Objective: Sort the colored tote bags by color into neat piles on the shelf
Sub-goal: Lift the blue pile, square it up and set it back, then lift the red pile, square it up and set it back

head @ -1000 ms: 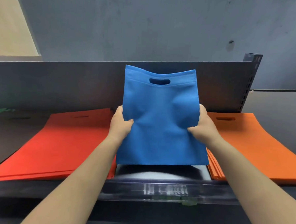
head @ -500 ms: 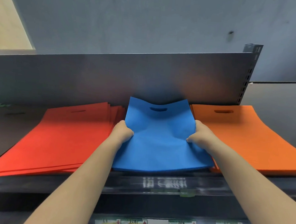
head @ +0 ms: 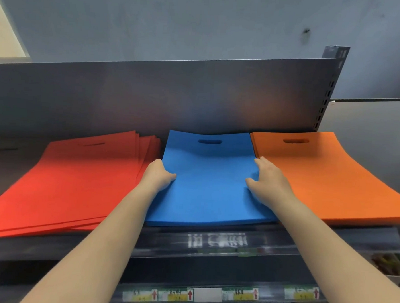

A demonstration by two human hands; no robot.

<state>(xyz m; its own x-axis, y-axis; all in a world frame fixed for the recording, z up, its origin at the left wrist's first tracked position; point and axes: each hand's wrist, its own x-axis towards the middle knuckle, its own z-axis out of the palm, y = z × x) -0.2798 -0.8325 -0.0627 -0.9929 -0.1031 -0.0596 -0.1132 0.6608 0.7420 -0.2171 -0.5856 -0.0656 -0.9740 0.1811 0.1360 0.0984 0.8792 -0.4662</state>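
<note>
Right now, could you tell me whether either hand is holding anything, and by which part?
The left hand grips the flat blue fabric tote bag at its left edge; the right hand rests open on it.

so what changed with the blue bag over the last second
The blue bag came down from upright in the air to lie flat on the shelf, between the red pile and the orange pile. The right hand has loosened to rest flat on it; the left hand still holds its edge. Both piles stayed put.
</note>
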